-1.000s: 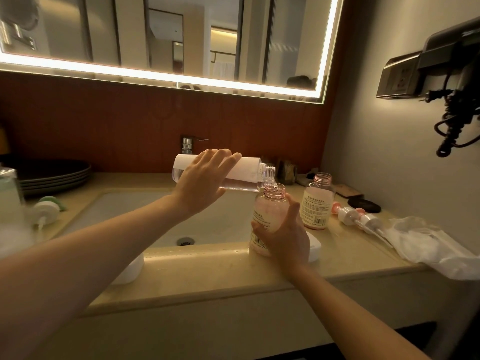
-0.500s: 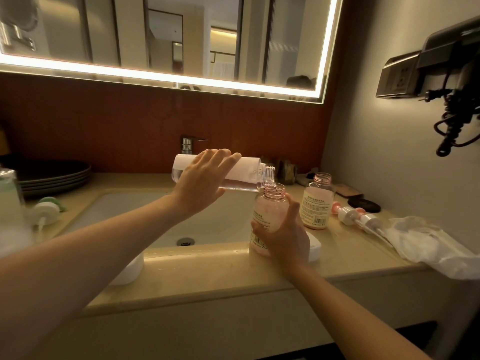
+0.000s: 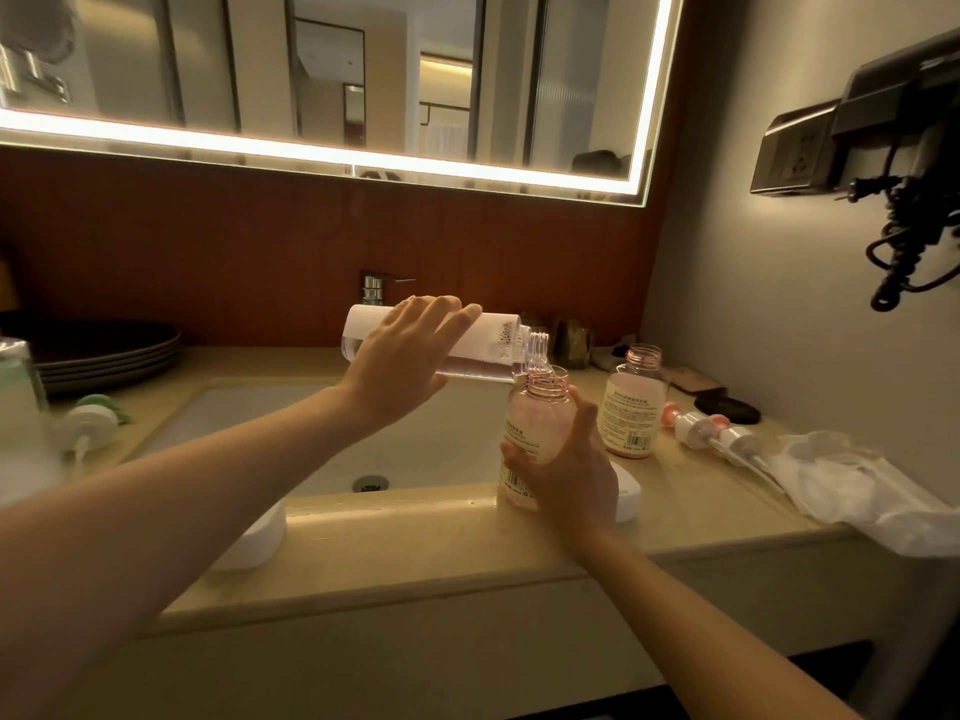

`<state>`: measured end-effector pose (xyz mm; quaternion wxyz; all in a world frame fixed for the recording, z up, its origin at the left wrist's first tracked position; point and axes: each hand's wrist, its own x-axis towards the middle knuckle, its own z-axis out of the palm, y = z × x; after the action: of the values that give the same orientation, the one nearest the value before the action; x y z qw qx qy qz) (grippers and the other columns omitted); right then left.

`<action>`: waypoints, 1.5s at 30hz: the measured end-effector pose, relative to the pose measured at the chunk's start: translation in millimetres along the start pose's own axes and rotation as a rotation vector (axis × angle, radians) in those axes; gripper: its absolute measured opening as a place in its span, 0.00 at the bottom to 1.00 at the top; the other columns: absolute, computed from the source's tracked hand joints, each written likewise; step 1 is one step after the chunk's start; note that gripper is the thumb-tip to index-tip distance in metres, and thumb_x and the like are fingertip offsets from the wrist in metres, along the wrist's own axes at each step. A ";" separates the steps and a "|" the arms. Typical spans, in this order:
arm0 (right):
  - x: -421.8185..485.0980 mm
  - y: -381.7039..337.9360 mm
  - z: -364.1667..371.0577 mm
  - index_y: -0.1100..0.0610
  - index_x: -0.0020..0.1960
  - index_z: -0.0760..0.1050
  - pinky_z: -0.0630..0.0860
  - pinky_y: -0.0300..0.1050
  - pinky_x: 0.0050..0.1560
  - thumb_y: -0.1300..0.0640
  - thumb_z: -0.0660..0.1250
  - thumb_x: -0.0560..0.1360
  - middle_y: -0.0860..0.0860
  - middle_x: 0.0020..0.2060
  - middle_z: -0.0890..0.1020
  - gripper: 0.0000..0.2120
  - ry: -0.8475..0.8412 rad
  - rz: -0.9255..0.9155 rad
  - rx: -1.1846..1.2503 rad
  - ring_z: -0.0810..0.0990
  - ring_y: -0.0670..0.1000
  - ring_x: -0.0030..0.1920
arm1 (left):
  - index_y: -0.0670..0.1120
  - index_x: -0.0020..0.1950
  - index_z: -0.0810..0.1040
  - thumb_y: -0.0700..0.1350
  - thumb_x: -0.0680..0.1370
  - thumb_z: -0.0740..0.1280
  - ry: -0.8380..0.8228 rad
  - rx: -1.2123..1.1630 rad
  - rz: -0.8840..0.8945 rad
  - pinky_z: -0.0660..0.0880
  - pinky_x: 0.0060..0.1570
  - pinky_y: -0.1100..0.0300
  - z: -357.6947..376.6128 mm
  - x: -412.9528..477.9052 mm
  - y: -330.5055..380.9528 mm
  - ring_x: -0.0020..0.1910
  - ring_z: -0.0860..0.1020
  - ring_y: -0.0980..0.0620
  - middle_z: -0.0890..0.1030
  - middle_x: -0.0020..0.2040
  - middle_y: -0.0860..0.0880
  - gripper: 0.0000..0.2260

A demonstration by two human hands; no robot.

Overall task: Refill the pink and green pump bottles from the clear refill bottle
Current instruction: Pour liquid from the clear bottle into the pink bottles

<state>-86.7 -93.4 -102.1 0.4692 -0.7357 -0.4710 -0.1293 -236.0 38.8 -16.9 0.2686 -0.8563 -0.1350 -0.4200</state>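
The clear refill bottle lies tipped almost level in my left hand, whose fingers are wrapped over its white label. Its open neck sits right over the mouth of the pink bottle, and what liquid it has lies low along its underside.

Behind both hands runs the lit mirror. Under my left fingers is the sink, set into the beige surface.

A crumpled white bag sprawls well to the right of my right fingers. A stack of dark plates sits far to the left of my left ones.

My right hand grips the pink bottle low on its body, fingers curled round the label and thumb up its side. The bottle is upright and uncapped at the front right corner of the sink.

A second uncapped pink bottle stands just right of my right fingers, apart from them. Two pink-and-white pump heads lie on their sides between it and the bag.

A green-and-white pump head lies on the surface near the plates, well left of my left fingers.
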 end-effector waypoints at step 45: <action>0.0 -1.2 -1.8 0.54 0.69 0.53 0.76 0.45 0.48 0.42 0.72 0.66 0.53 0.62 0.73 0.41 -0.020 0.020 -0.001 0.75 0.54 0.58 | 0.42 0.62 0.69 0.41 0.58 0.81 -0.014 0.041 0.027 0.77 0.47 0.44 -1.1 3.3 -2.5 0.51 0.78 0.41 0.78 0.55 0.40 0.36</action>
<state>-87.2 -94.7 -100.4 0.4655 -0.7418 -0.4682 -0.1177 -235.9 40.2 -12.9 0.2907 -0.8552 -0.1338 -0.4076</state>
